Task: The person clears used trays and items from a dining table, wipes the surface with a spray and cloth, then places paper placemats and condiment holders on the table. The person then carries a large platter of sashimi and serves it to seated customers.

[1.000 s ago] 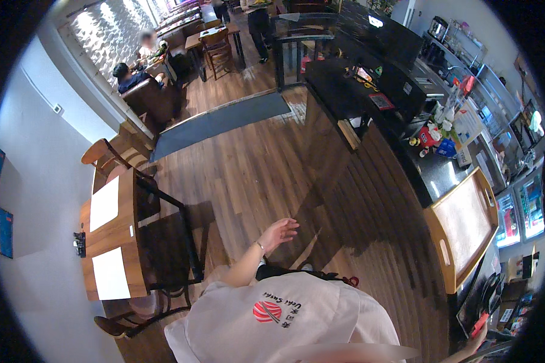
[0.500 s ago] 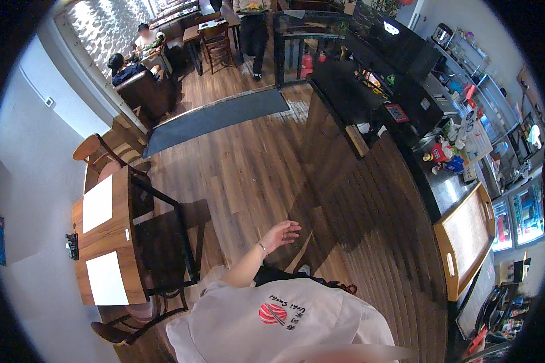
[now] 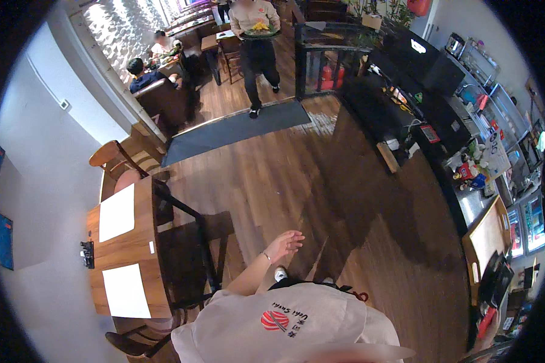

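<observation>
My left hand (image 3: 284, 245) hangs in front of my body above the wooden floor, its fingers loosely bent and slightly apart, with nothing in them. A thin band circles that wrist. My right hand is out of view; only the light sleeve on that side shows. Nearest to my left hand is a wooden table (image 3: 122, 253) with two white paper sheets on it. Ahead, a co-worker (image 3: 257, 63) in a light top and dark trousers carries a dark platter (image 3: 266, 35) of yellow and green food with both hands.
A dark mat (image 3: 236, 132) crosses the floor ahead, near the co-worker's feet. Wooden chairs (image 3: 106, 152) stand by the table. Along the right runs a dark counter (image 3: 433, 175) with a wooden tray (image 3: 490, 233). Black and red things overlap the tray's near end. Two seated people are far left.
The co-worker has walked closer, and the platter now shows fully. My view has shifted, and one of my white shoes shows beside my left hand. Black things now overlap the counter tray.
</observation>
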Motion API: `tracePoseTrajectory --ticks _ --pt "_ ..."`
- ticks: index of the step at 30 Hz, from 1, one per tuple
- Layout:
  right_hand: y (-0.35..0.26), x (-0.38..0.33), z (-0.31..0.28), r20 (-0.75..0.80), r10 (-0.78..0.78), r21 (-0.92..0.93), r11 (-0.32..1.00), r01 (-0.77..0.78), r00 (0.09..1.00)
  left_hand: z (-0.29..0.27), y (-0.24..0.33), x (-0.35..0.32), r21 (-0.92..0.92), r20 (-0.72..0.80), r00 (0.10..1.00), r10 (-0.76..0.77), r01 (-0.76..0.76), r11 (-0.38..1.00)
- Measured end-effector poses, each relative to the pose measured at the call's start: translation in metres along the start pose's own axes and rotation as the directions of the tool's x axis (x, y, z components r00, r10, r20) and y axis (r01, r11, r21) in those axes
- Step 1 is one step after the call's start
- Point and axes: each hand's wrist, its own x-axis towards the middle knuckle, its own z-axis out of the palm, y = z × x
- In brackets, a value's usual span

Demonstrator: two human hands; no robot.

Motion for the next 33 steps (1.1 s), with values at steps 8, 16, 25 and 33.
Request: tracePoseTrajectory --ticks 8,16,25,33 --pt "-0.026 -0.076 0.289 0.296 0.067 0.101 0.990 -0.101 0.953 -0.042 0.045 -0.065 0.003 -0.060 0.990 0.128 -0.128 0.992" --pt "-0.064 -0.127 0.474 0.671 0.118 0.082 0.969 -0.232 0.732 -0.007 0.049 -0.114 -0.012 -0.023 0.915 0.403 -0.404 0.915" --pt "-0.066 -0.084 0.587 0.890 0.092 -0.072 0.996 -0.062 0.446 0.004 -0.033 -0.132 -0.037 -0.417 0.795 0.441 -0.499 0.866" --pt "-0.056 -0.013 0.656 0.967 0.063 -0.076 0.996 0.045 0.247 -0.013 -0.246 -0.117 -0.213 -0.889 0.444 -0.114 -0.180 0.960"
